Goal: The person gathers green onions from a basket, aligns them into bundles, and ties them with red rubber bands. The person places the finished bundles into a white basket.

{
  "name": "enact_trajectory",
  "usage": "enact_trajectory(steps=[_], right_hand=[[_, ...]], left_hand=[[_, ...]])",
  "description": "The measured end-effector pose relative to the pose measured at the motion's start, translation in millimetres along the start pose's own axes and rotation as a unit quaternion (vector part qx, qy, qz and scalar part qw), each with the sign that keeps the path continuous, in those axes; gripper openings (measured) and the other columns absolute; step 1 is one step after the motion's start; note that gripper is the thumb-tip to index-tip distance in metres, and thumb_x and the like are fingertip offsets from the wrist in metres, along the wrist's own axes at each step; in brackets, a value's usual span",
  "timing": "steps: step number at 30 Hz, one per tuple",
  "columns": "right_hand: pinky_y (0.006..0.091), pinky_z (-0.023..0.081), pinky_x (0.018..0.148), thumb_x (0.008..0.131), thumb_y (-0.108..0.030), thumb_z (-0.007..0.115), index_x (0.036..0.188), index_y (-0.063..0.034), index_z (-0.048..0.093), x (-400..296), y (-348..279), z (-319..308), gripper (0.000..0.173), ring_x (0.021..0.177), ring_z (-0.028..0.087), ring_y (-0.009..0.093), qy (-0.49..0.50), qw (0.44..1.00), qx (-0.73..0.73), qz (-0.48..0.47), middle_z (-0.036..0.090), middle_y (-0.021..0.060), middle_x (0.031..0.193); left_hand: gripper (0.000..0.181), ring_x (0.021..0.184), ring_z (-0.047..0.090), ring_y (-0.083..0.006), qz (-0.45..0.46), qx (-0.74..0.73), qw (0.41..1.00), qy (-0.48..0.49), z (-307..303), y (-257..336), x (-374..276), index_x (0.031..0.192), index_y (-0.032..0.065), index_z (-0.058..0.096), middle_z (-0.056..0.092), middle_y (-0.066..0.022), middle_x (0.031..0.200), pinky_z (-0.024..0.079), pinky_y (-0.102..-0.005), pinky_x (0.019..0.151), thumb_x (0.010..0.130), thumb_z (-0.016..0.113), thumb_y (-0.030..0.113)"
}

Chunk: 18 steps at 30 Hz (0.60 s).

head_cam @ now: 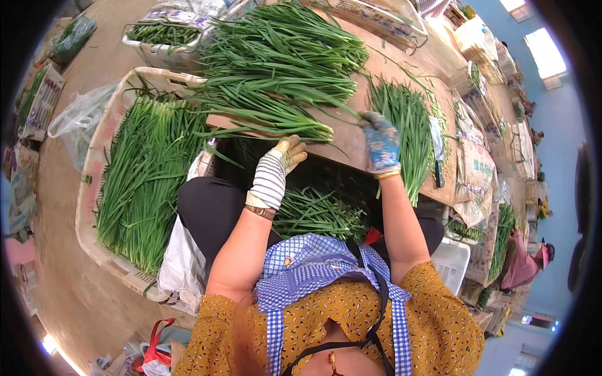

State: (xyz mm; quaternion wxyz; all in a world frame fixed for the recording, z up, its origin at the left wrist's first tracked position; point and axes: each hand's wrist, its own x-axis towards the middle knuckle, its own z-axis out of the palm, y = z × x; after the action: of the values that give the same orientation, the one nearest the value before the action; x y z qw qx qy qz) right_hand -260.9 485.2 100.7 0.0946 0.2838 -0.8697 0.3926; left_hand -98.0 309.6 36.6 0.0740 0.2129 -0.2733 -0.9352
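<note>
My left hand (pixel 281 164), in a striped glove with yellowish fingers, is at the board's near edge, fingers loosely bent. Just beyond it lies a small bunch of garlic chives (pixel 287 120), pale stem ends to the right. My right hand (pixel 382 143), in a blue floral glove, is over the board beside another bunch of chives (pixel 400 110). A long leaf runs to its fingertips; whether they pinch it is unclear. A large heap of chives (pixel 287 51) covers the far part of the wooden board (pixel 336 148). A black-handled knife (pixel 437 150) rests right of the bunch.
A white plastic crate (pixel 84 207) of chives stands at my left, beside a white sack (pixel 181 268). Loose leaves (pixel 320 214) lie below the board, between my knees. Further crates and sacks (pixel 475 164) line the right, where another person (pixel 519 258) sits.
</note>
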Motion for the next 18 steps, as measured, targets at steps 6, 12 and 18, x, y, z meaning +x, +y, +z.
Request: enact_trajectory(steps=[6,12,18], right_hand=[[0.0194,0.044,0.057,0.087,-0.01,0.056,0.102,-0.0051,0.065,-28,-31,-42,0.018,0.063,0.054,0.005,0.042,0.912,0.313,0.261,0.066,0.0031,0.082],[0.0198,0.041,0.054,0.089,-0.015,0.055,0.104,-0.0042,0.063,-74,-44,-5,0.02,0.059,0.051,0.005,-0.044,0.796,0.494,0.347,0.061,-0.0003,0.08],[0.0178,0.042,0.059,0.082,-0.012,0.062,0.107,-0.0023,0.06,-94,-52,11,0.027,0.066,0.052,0.005,-0.187,0.799,0.448,0.354,0.061,-0.0003,0.081]], left_hand=[[0.05,0.112,0.053,-0.0289,-0.054,0.041,0.996,-0.056,19,-11,-1,0.124,-0.0047,0.045,0.05,-0.0175,0.125,0.042,-0.0369,0.097,0.09,0.053,0.031],[0.046,0.112,0.052,-0.0272,-0.021,0.051,0.977,-0.207,21,-36,2,0.126,-0.0018,0.047,0.051,-0.0164,0.124,0.041,-0.0358,0.099,0.091,0.052,0.028],[0.038,0.102,0.058,-0.0234,0.011,0.078,0.984,-0.16,24,-29,-9,0.115,-0.0021,0.055,0.059,-0.015,0.113,0.047,-0.0324,0.087,0.088,0.058,0.025]])
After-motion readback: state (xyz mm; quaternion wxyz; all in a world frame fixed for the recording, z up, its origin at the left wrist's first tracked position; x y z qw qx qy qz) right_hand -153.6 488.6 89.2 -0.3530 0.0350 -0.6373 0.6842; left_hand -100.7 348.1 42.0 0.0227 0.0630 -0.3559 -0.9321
